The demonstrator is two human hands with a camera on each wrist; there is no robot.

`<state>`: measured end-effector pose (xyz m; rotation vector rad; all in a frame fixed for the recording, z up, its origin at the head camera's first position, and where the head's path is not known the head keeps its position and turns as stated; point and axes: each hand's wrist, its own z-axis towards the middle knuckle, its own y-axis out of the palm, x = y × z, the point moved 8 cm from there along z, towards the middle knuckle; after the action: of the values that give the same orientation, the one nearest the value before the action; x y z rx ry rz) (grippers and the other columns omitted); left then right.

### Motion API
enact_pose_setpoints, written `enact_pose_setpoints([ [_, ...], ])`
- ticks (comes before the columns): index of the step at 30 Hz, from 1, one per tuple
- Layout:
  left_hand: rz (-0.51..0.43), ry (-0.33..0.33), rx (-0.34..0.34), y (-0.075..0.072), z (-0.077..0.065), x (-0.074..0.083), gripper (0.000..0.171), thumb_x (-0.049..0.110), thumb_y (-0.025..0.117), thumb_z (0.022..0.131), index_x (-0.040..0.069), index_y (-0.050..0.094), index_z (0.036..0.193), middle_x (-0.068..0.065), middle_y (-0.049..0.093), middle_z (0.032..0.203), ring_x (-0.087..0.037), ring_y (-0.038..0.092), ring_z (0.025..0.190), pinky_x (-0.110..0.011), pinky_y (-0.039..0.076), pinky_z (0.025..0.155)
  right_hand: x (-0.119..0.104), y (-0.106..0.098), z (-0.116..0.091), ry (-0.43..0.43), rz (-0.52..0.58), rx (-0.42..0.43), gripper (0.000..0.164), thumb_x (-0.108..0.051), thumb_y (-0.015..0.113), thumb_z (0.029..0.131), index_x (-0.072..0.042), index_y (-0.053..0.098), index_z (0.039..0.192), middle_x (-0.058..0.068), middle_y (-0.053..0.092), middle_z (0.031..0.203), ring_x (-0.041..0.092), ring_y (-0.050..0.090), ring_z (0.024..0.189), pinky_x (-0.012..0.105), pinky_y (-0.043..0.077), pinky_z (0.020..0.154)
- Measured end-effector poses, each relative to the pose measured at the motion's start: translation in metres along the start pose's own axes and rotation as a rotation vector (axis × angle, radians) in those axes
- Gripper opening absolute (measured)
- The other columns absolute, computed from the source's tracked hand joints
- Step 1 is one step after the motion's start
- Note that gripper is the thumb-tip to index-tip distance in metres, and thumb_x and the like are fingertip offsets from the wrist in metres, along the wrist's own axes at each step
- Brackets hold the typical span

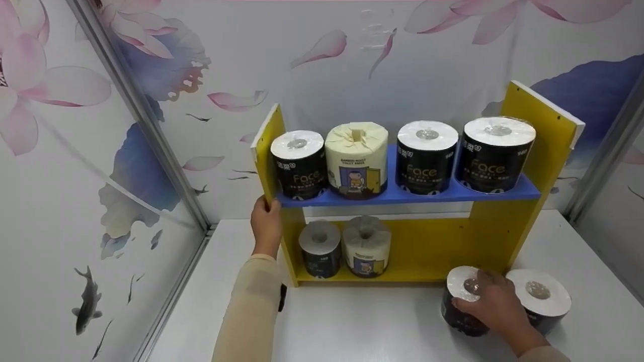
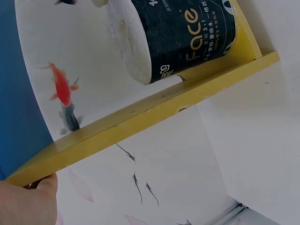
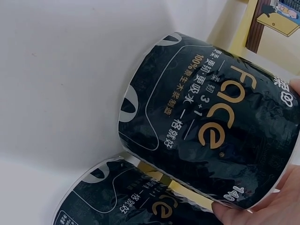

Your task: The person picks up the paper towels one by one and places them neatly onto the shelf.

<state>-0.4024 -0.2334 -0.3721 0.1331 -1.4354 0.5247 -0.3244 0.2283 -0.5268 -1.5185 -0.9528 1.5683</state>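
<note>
My left hand (image 1: 266, 226) grips the left side panel (image 2: 140, 117) of a small yellow-and-blue shelf, at about the height of its blue board (image 1: 372, 198). Down at the shelf's front right, my right hand (image 1: 495, 304) grips a black-wrapped toilet paper roll (image 3: 206, 117) near its white top end, thumb on one side and fingers on the other. The roll looks tilted in the head view. Just right of it stands another black-wrapped roll (image 1: 558, 296), partly hidden behind the hand and wrist.
Three black-wrapped rolls (image 1: 302, 176) and a cream-wrapped roll (image 1: 354, 171) stand along the blue board. Below, a black-wrapped roll (image 1: 320, 261) and a cream-wrapped roll (image 1: 367, 254) occupy the left of the lower level. The white table (image 1: 352, 327) meets printed wall panels behind.
</note>
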Motion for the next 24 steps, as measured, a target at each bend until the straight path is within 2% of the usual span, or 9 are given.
enact_pose_setpoints([
  [7, 0.001, 0.011, 0.005, -0.001, 0.0, 0.0, 0.043, 0.021, 0.044, 0.099, 0.001, 0.047, 0.137, -0.017, 0.056, 0.129, -0.029, 0.05, 0.109, -0.044, 0.039, 0.098, 0.0, 0.001, 0.003, 0.008, 0.004, -0.031, 0.116, -0.064, 0.071, 0.072, 0.023, 0.03, 0.137, 0.044, 0.03, 0.136, 0.06, 0.032, 0.119, 0.067, 0.032, 0.097],
  [15, 0.008, 0.011, 0.003, 0.0, -0.001, 0.0, 0.043, 0.021, 0.042, 0.1, 0.002, 0.047, 0.137, -0.017, 0.056, 0.125, -0.028, 0.048, 0.102, -0.042, 0.039, 0.091, -0.01, -0.003, 0.004, -0.057, -0.029, 0.032, 0.105, -0.057, 0.076, 0.071, 0.022, 0.04, 0.131, 0.043, 0.037, 0.131, 0.062, 0.038, 0.114, 0.065, 0.034, 0.095],
  [24, -0.002, 0.006, 0.002, 0.0, -0.001, 0.0, 0.042, 0.022, 0.043, 0.1, 0.002, 0.047, 0.137, -0.017, 0.056, 0.123, -0.028, 0.049, 0.101, -0.042, 0.04, 0.089, -0.019, -0.01, 0.004, -0.097, 0.007, 0.077, 0.101, -0.053, 0.078, 0.07, 0.022, 0.043, 0.128, 0.044, 0.04, 0.126, 0.06, 0.038, 0.114, 0.067, 0.033, 0.095],
])
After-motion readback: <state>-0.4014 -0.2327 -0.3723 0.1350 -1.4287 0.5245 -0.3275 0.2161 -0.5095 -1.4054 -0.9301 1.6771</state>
